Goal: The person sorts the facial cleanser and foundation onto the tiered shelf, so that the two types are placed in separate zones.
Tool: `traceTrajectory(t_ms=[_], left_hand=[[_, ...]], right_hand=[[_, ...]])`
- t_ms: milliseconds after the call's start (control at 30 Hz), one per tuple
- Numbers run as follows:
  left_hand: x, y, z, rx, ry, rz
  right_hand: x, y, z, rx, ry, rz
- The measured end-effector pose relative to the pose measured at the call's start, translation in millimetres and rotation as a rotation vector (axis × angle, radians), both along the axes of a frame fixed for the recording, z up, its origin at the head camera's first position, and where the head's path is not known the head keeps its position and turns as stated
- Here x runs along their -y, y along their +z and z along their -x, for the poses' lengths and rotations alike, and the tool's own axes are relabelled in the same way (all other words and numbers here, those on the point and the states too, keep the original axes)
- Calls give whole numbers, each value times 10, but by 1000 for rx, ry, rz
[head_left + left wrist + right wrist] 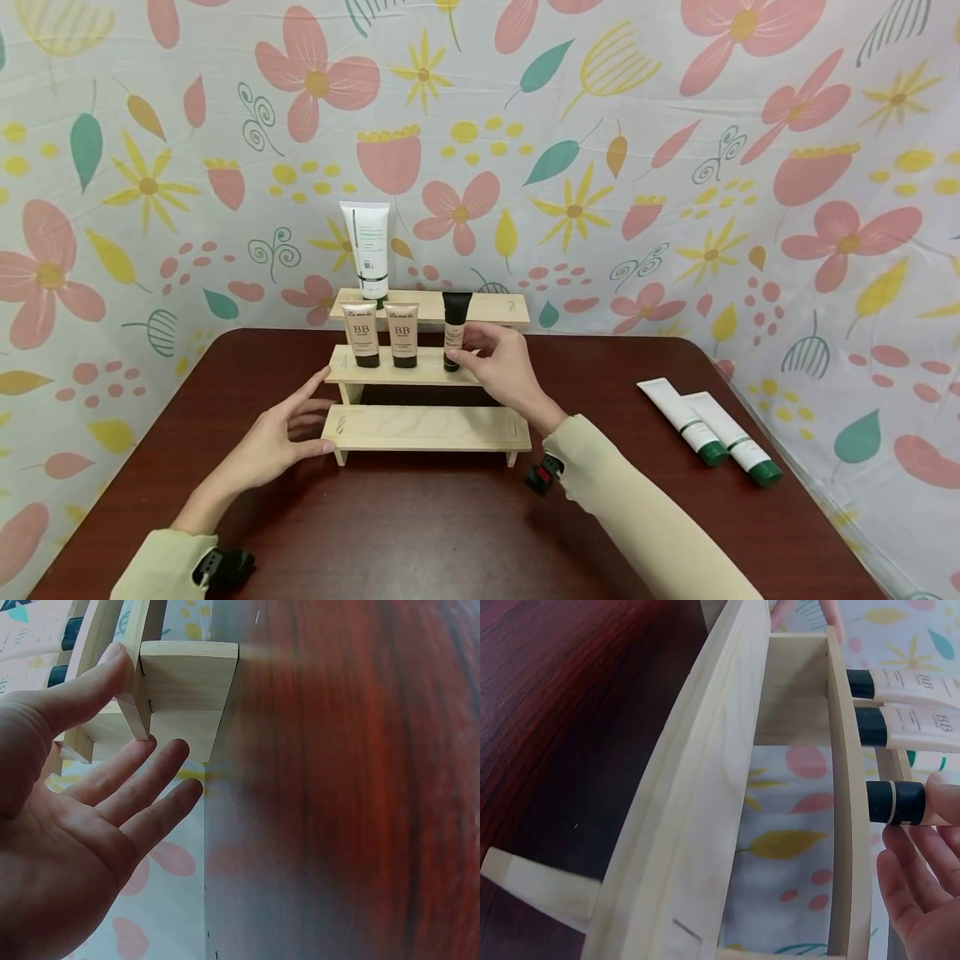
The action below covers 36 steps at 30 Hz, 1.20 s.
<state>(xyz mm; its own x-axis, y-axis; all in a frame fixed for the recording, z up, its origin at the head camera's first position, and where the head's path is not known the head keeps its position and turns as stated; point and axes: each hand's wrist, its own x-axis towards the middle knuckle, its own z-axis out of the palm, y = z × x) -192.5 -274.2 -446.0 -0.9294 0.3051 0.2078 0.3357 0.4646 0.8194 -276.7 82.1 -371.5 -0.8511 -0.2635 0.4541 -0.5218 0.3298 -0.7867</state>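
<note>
A three-tier wooden display stand [427,429] stands on the table. My right hand [501,365] pinches a small tube with a black top and black cap [457,309], upright at the middle tier's right side. In the right wrist view the tube's dark cap [881,802] is right at that tier's edge. Two beige BB cream tubes [362,333] [402,333] stand caps down to its left. My left hand [272,440] rests against the stand's left end, index fingertip at the middle tier and thumb at the bottom tier; its other fingers extend loosely in the left wrist view.
On the top tier's left end stands a tall white tube [367,250] with a green cap. Two white tubes with green caps [682,421] [731,437] lie on the dark wooden table [420,533] at the right. A floral cloth [570,167] hangs behind.
</note>
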Motion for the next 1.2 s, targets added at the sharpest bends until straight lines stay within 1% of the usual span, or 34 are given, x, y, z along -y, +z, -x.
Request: traceTrajectory(t_ms=[333,867,1200], left_hand=[[8,-3,13,-13,-8,2],[13,4,10,-15,-3,2],[9,5,-11,-12,5,12]], right_hand=[[79,-15,2,-11,-51,-53],[74,-18,14,-18,-49,-77],[60,-25,21,10,-46,-68]])
